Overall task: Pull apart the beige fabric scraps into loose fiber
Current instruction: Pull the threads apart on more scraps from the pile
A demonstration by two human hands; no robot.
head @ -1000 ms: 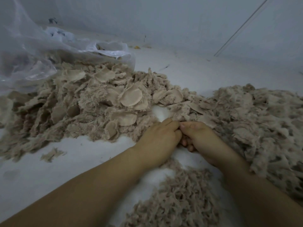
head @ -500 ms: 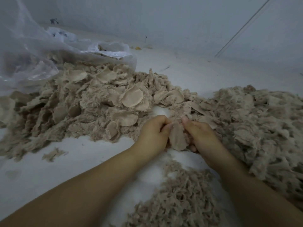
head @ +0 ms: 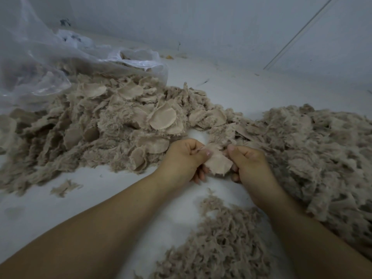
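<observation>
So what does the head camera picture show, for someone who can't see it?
Two bare hands, the left hand and the right hand, pinch a round beige fabric scrap between them above a white surface. A heap of scraps lies behind, loose fiber lies in front, and a clear plastic bag sits at far left.

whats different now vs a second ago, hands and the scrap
A second ago the two hands were pressed together with no scrap showing. Since then they have drawn slightly apart, and a rounded beige fabric scrap is stretched between them, pinched by the left hand and the right hand. The beige scrap heap, loose fiber pile and clear plastic bag look unchanged.
</observation>
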